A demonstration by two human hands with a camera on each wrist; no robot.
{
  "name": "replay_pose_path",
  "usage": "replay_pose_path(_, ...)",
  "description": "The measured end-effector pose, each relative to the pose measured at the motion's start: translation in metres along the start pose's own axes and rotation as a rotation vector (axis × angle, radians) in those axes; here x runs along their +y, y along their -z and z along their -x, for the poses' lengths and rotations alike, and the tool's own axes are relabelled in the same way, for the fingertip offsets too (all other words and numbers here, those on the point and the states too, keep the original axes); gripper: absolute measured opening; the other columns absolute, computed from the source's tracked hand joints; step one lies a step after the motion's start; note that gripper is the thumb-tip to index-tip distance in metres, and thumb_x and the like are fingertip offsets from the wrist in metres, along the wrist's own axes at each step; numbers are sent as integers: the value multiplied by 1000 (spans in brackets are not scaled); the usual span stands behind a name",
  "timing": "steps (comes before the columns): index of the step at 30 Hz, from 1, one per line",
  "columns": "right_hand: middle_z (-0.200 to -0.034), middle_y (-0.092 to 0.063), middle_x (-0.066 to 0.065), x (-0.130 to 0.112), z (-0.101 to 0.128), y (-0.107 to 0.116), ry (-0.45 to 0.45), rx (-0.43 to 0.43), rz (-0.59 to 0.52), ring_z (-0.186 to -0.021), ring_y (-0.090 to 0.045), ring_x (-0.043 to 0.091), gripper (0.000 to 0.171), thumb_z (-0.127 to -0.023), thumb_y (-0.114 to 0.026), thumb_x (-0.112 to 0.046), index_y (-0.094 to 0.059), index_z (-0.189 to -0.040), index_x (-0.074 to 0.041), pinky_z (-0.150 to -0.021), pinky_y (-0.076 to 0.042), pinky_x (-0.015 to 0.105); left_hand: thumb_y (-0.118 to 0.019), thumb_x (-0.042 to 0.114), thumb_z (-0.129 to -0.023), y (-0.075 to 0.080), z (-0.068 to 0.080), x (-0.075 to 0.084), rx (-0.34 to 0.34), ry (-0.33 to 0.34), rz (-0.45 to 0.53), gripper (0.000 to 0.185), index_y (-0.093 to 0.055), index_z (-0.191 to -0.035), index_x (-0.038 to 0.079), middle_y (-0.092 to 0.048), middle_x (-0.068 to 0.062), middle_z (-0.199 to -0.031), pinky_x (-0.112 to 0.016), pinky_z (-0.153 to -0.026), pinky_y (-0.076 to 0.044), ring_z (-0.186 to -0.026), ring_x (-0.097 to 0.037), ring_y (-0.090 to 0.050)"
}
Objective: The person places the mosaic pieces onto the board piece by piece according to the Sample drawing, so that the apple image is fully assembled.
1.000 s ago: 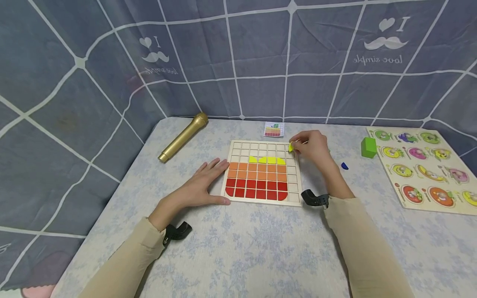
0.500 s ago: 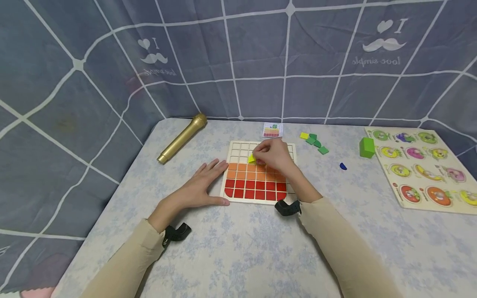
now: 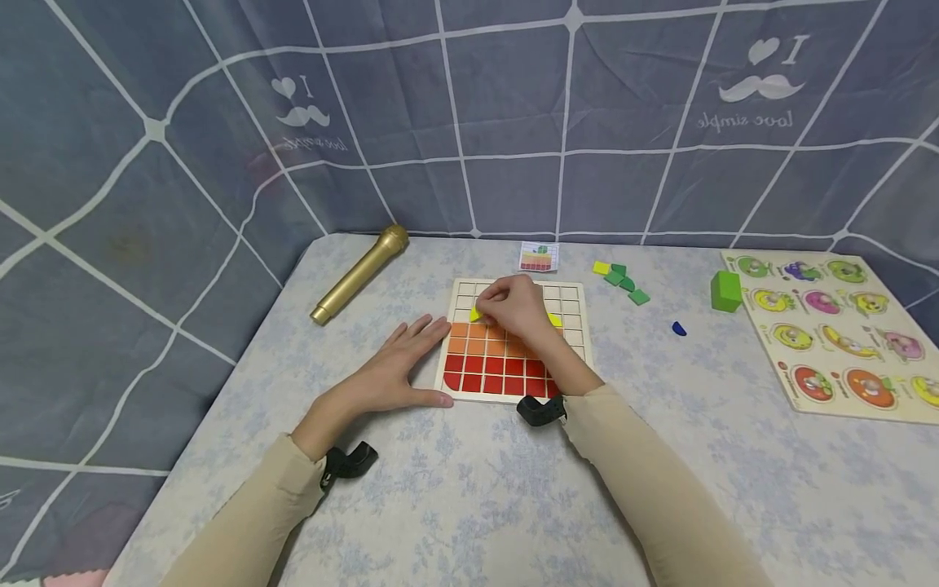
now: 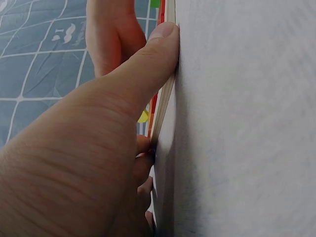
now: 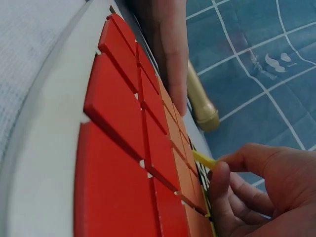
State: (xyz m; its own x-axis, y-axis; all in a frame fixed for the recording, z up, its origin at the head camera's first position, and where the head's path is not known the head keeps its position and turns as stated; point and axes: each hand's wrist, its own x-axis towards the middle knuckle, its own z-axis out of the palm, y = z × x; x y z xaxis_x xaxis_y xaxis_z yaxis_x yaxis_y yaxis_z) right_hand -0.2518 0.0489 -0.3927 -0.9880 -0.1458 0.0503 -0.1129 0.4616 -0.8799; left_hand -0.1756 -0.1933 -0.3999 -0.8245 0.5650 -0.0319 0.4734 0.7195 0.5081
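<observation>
My right hand (image 3: 517, 308) pinches a small yellow tile (image 5: 203, 159) between thumb and forefinger, at the board's left part just above the orange rows. The wooden grid board (image 3: 575, 342) carries two rows of red tiles (image 5: 116, 106) and two of orange tiles (image 3: 457, 337). A yellow tile (image 3: 555, 319) shows to the right of the hand, which hides other cells of that row. With fingers spread, my left hand (image 3: 392, 367) lies flat on the table, its fingertips and thumb (image 4: 165, 37) against the board's left edge.
Behind the board lies a small pattern card (image 3: 539, 257). Several green tiles (image 3: 627, 284), a loose yellow tile (image 3: 601, 267) and a dark blue piece (image 3: 678, 328) lie right. Farther right are a green block (image 3: 725, 291) and a fruit puzzle board (image 3: 836, 334). A gold microphone (image 3: 359, 273) lies left.
My right hand has moved left from the board's upper right corner to its left part, carrying the yellow tile. The loose green and yellow tiles came into view. My left hand stays put.
</observation>
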Motion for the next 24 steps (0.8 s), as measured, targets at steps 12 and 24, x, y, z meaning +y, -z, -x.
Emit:
replay_pose_path(12, -74, -76, 10, -5, -3, -16, 113, -20, 103, -61, -72, 16, 5, -92, -78, -6, -79, -89, -2, -74, -57, 27, -89, 51, -82, -2, 0, -3, -1, 0, 6, 115, -24, -169, 12, -22, -5, -176, -54, -135, -3, -165, -30, -9)
replay_pose_path(24, -87, -76, 14, -4, -6, 7, 193, 11, 175, -80, -69, 25, 11, -95, -73, -7, -81, -96, 0, -77, -57, 34, -89, 50, -82, -3, -1, -3, 9, -9, -6, 115, -25, -169, 11, -24, -8, -176, -57, -134, -4, -165, -32, -11)
